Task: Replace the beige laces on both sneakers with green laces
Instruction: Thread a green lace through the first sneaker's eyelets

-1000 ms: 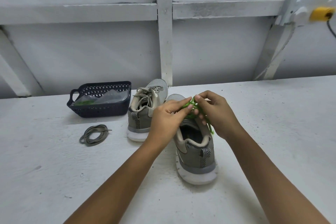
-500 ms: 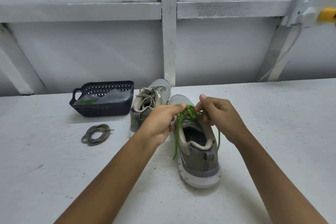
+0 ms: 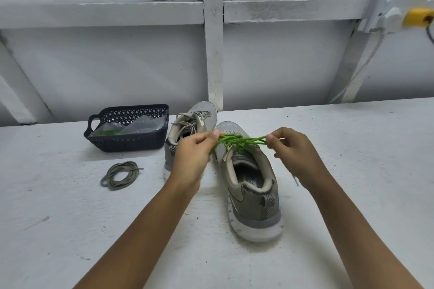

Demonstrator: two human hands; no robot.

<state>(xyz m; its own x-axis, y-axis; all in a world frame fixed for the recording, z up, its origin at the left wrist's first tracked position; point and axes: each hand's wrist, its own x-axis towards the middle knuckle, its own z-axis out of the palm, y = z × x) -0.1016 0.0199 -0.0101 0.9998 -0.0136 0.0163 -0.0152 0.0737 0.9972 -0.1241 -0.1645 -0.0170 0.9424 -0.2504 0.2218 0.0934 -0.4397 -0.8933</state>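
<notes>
1. Green lace strands (image 3: 105, 132) are showing through a clear bag (image 3: 141, 125) lying in a dark basket (image 3: 131, 144), which is sitting at 10 o'clock on the white table (image 3: 70, 218).
2. A coiled beige lace (image 3: 119, 175) is lying on the table at 6 o'clock of the basket, apart from it.
3. The far sneaker (image 3: 202, 112) is standing just beside the basket, at 11 o'clock from the centre. Its toe is pointing at the wall, with beige laces (image 3: 190, 122) threaded through it.
4. The left hand (image 3: 195, 155) is pinching one side of a green lace (image 3: 242, 141) between thumb and fingertips, in front of the far sneaker.
5. That green lace is stretching taut between both hands, over the tongue of the near sneaker (image 3: 256, 197). This sneaker is standing at the centre, heel towards 6 o'clock.
6. The right hand (image 3: 298, 152) is pinching the lace's other side, at 3 o'clock of the left hand, its remaining fingers curling.
7. A yellow plug (image 3: 416, 16) is sitting on the wall at 2 o'clock.
</notes>
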